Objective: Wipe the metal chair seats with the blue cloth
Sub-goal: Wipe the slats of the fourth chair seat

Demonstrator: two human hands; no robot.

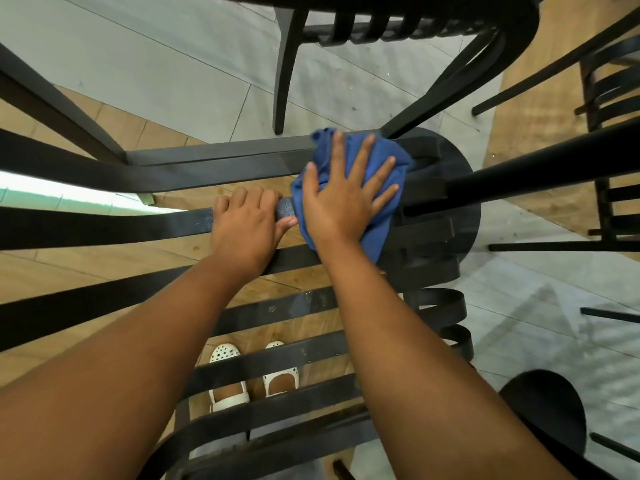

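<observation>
A black metal chair seat of flat slats (145, 230) fills the middle of the view, seen from above. The blue cloth (381, 230) lies bunched on the far slats of the seat. My right hand (346, 199) presses flat on the cloth with its fingers spread. My left hand (246, 226) grips one slat just left of the cloth, fingers curled over its far edge and thumb on the near side.
Another black chair (346, 29) stands beyond, its legs reaching down to the floor. More chair frames (609, 98) crowd the right side. A round black base (547, 410) sits at lower right. White shoes (228, 375) show through the slats on the wood and grey tile floor.
</observation>
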